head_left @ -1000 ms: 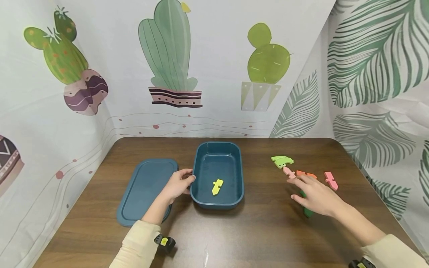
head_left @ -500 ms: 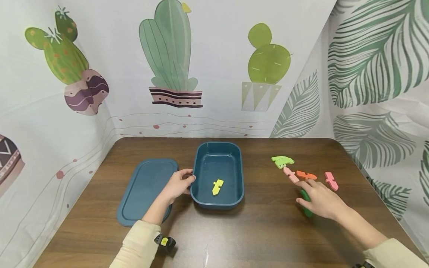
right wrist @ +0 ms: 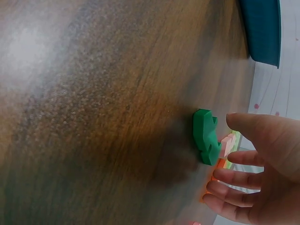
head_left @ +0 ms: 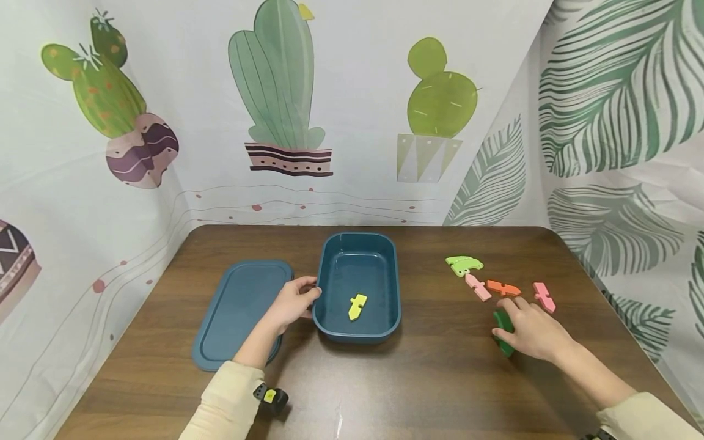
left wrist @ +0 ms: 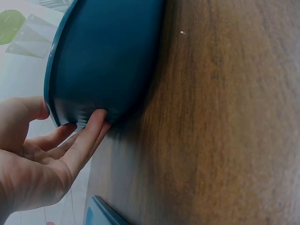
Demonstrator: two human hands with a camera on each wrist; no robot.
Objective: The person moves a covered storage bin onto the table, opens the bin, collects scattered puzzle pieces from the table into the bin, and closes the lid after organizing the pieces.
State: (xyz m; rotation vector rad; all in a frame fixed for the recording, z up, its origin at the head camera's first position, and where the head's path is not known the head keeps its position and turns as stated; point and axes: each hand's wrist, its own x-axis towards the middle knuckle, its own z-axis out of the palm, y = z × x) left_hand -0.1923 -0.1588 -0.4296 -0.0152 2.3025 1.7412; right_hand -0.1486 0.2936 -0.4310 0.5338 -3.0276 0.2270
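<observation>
Left hand (head_left: 291, 302): fingers nearly straight and relaxed, fingertips (left wrist: 96, 119) pressed against the outer wall of the teal container (head_left: 335, 324) at its near left corner, thumb at the rim; nothing gripped. The teal lid (head_left: 231, 311) lay flat under and to the outside of this hand, just beside the container.

Right hand (head_left: 530, 330): loosely open, fingers spread and slightly curved, palm down over the dark green toy piece (head_left: 502, 333). The wrist view showed the dark green toy piece (right wrist: 204, 136) on edge on the wooden table (head_left: 429, 379), just off the thumb and fingertips; whether any finger touched it could not be told. No grip closed on it.

Inside the container, beyond the left hand's fingertips: one yellow toy piece (head_left: 356, 306), lying flat.

Just beyond the right hand's fingertips: a pale pink piece (head_left: 477, 286) and an orange piece (head_left: 503, 288), end to end. To that hand's outer side: a pink piece (head_left: 544, 296). Farther off, past the pale pink piece: a light green piece (head_left: 464, 265).

Writing, brands, labels: none readable on any item.

Both forearms wore cream sleeves (head_left: 225, 403).
</observation>
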